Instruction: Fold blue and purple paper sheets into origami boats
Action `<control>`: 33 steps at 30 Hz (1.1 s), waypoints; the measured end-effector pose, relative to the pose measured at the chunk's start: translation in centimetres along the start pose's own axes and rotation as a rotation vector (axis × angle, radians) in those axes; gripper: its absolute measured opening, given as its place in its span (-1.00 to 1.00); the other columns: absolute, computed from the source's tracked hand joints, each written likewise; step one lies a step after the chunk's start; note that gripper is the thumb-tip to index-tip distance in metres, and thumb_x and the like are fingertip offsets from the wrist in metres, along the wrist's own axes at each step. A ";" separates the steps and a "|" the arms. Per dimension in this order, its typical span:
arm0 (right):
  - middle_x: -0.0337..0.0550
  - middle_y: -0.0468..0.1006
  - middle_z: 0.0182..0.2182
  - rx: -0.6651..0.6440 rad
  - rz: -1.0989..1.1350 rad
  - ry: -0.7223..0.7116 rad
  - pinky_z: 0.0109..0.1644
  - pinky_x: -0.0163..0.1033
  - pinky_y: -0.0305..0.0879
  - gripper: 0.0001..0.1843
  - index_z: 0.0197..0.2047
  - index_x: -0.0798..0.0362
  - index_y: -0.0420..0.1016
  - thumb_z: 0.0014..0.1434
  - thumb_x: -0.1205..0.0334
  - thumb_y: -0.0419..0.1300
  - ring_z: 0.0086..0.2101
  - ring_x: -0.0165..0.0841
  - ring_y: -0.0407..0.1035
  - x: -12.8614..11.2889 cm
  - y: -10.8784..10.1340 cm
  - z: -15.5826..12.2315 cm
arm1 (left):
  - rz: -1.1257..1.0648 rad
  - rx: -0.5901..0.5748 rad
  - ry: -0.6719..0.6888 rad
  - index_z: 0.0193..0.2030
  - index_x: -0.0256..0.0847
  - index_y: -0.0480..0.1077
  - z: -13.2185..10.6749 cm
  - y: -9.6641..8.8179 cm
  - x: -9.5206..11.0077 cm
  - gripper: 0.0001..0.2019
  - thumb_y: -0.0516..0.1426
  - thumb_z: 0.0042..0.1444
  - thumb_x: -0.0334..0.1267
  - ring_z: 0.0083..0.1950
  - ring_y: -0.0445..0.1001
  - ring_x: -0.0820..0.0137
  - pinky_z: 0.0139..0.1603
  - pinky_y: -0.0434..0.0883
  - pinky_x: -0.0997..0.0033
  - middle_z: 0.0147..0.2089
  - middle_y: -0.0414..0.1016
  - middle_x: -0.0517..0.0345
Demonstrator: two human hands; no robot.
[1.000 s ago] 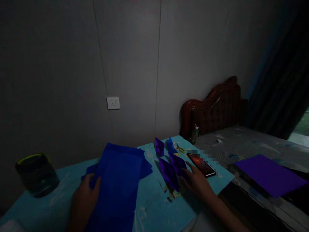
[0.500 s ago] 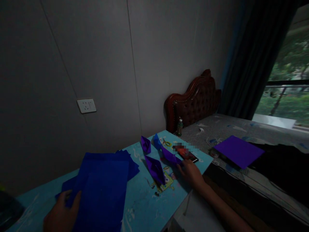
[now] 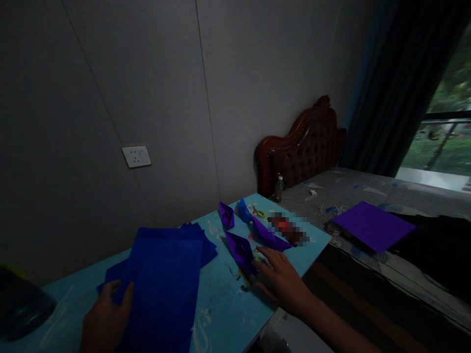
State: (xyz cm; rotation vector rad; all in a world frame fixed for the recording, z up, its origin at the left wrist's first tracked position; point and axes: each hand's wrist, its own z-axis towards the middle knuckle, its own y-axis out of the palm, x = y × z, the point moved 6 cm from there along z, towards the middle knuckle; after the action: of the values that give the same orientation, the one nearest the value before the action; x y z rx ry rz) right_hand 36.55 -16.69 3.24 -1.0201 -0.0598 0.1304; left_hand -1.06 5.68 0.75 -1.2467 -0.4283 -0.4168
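Note:
My left hand [image 3: 105,318] lies on the near left edge of a stack of dark blue paper sheets [image 3: 162,274] on the light blue table [image 3: 221,314], with its thumb on top of the sheets. My right hand [image 3: 281,279] rests flat with its fingers spread, and the fingertips touch a folded purple paper boat [image 3: 241,251]. A second purple boat [image 3: 268,234] lies just behind it. Near the table's far edge stand a small purple boat [image 3: 226,214] and a small blue one [image 3: 243,210]. A phone [image 3: 287,228] lies to the right of the boats.
A dark jar [image 3: 20,301] stands at the table's left end. A bed with a carved headboard [image 3: 301,147] adjoins the table on the right, with a purple sheet [image 3: 373,228] on it. A small bottle [image 3: 279,189] stands by the headboard. A wall socket [image 3: 136,156] is on the wall.
My right hand has drawn back from the boat by the phone to the nearer purple boat and spread flat. My left hand stays on the blue sheets. The view shifted slightly.

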 end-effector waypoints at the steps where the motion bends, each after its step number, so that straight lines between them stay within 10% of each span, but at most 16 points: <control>1: 0.17 0.32 0.21 -0.010 -0.037 0.006 0.13 0.09 0.30 -0.53 0.15 0.01 0.38 0.16 0.25 0.26 0.15 -0.02 0.25 -0.4 0.5 0.2 | 0.017 -0.010 -0.006 0.00 -0.27 0.34 -0.1 0.0 0.1 -0.47 -0.07 0.13 0.12 -0.16 0.56 -0.02 -0.07 0.45 0.02 -0.06 0.54 -0.23; 7: 0.13 0.49 0.07 -0.028 -0.203 0.019 -0.02 0.00 0.38 -0.63 0.03 0.07 0.46 0.15 0.51 0.21 -0.03 -0.08 0.43 0.9 3.4 0.8 | 0.104 -0.096 -0.033 0.10 -0.36 0.28 -0.5 -0.4 0.9 -0.41 -0.15 0.17 0.10 -0.05 0.53 -0.03 0.01 0.41 0.09 0.06 0.48 -0.32; 23: 0.03 0.57 -0.11 0.065 -0.187 0.274 -0.03 0.02 0.32 -0.84 -0.22 0.07 0.55 0.26 0.22 0.16 -0.08 -0.07 0.41 5.8 2.7 0.8 | 0.053 -0.038 -0.014 0.05 -0.31 0.27 -0.4 -0.1 0.7 -0.49 -0.11 0.19 0.07 -0.15 0.57 0.02 -0.05 0.45 0.10 0.04 0.50 -0.29; 28: 0.12 0.47 0.06 0.195 -0.180 0.190 0.03 0.09 0.32 -0.64 0.08 0.03 0.44 0.24 0.41 0.08 0.03 -0.03 0.34 1.5 1.5 1.3 | 0.005 -0.045 -0.041 0.03 -0.27 0.28 -0.6 0.0 0.8 -0.52 -0.12 0.20 0.06 -0.20 0.58 0.04 -0.09 0.47 0.10 -0.03 0.53 -0.26; 33: 0.01 0.50 0.02 0.088 0.290 0.011 0.05 0.03 0.37 -0.69 0.03 -0.04 0.47 0.22 0.33 0.14 -0.01 -0.11 0.39 -6.0 3.3 7.4 | -0.183 0.017 -0.064 0.09 -0.26 0.27 -1.0 -0.1 1.1 -0.50 -0.07 0.18 0.08 -0.04 0.55 0.00 0.00 0.45 0.07 -0.02 0.54 -0.23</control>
State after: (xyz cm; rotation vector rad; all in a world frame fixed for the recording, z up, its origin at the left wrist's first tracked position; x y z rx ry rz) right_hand 29.53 -9.56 4.30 -0.9372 0.1039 0.3885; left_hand -0.10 4.62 1.11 -1.2113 -0.6022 -0.5279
